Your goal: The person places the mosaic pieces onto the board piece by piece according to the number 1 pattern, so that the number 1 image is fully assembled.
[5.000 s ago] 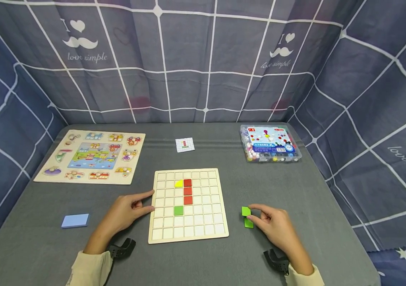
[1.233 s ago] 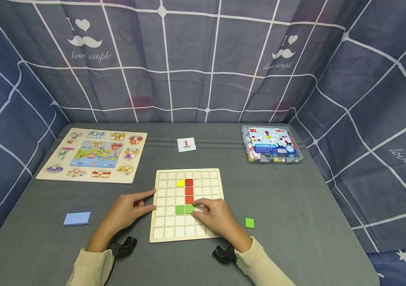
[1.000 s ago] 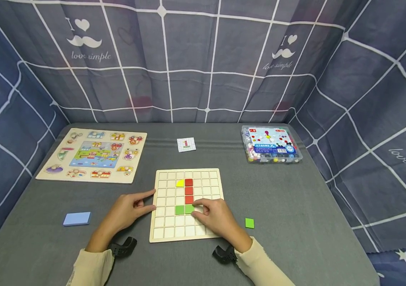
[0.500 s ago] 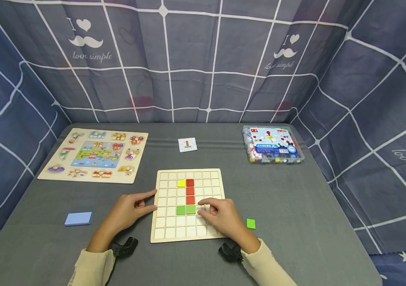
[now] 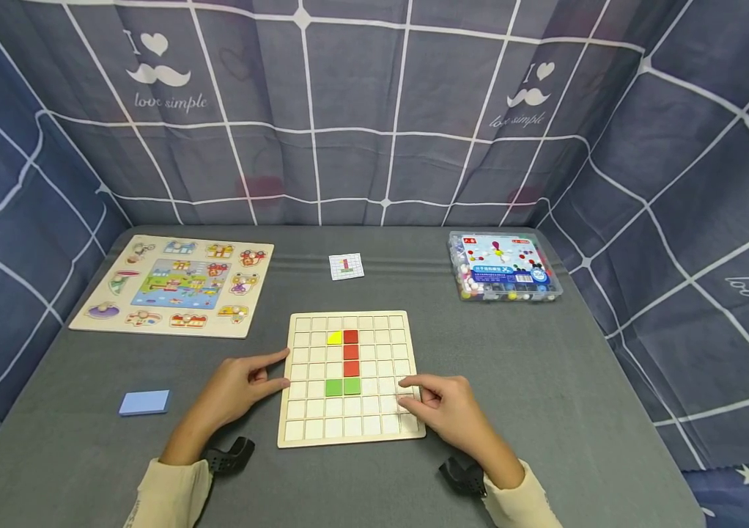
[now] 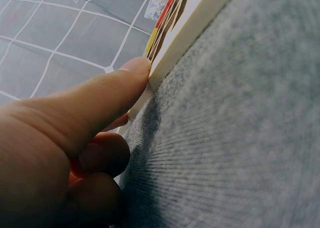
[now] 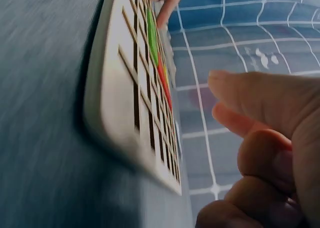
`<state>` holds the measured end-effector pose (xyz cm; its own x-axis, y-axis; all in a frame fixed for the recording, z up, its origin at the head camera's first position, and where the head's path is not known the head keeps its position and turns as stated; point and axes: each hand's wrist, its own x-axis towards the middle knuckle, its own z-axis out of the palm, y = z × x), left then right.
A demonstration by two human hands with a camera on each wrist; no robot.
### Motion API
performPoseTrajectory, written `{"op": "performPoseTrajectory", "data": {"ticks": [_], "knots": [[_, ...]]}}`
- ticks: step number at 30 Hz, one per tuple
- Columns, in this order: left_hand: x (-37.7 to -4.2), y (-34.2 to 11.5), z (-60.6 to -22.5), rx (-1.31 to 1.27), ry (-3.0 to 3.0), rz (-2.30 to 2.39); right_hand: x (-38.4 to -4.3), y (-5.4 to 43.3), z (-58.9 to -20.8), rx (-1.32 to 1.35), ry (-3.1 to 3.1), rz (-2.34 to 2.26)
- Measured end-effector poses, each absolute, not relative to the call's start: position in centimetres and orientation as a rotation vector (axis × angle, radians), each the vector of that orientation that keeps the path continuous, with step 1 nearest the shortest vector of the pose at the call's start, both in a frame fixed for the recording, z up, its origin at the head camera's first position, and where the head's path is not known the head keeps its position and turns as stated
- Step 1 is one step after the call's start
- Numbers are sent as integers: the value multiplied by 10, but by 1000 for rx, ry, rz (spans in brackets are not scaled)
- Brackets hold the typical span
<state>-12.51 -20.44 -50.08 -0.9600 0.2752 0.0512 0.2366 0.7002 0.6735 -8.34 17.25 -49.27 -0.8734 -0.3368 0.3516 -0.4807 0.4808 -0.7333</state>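
A wooden grid board (image 5: 351, 442) lies in the middle of the table. It bears a yellow piece (image 5: 334, 338), a column of red tiles (image 5: 351, 353) and two green tiles (image 5: 352, 386) side by side. My left hand (image 5: 232, 392) touches the board's left edge with thumb and forefinger; the left wrist view shows the thumb (image 6: 112, 90) against that edge. Over the board's right edge hovers my right hand (image 5: 450, 412), thumb and forefinger apart, holding nothing. In the right wrist view its fingers are clear of the board (image 7: 112, 103). The loose green tile is hidden behind the right hand.
A picture puzzle board (image 5: 94, 297) lies at the back left and a light blue block (image 5: 144, 402) at the left. A small pattern card (image 5: 346, 267) sits behind the grid board. The plastic box (image 5: 506, 266) of beads is at the back right.
My right hand carried a green tile from the right onto the board, beside the other green one. It let go and moved back rightward. The left hand has stayed at the edge.
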Motion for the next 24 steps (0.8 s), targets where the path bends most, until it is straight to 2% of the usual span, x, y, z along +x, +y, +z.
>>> {"op": "performPoseTrajectory", "data": {"ticks": [13,24], "knots": [[-126,-204,-501,428,2844,1111,-57,232,-494,534,-2637,1218],[-126,-205,-501,444,2865,1095,-44,258,-501,383,-2701,1115]]}}
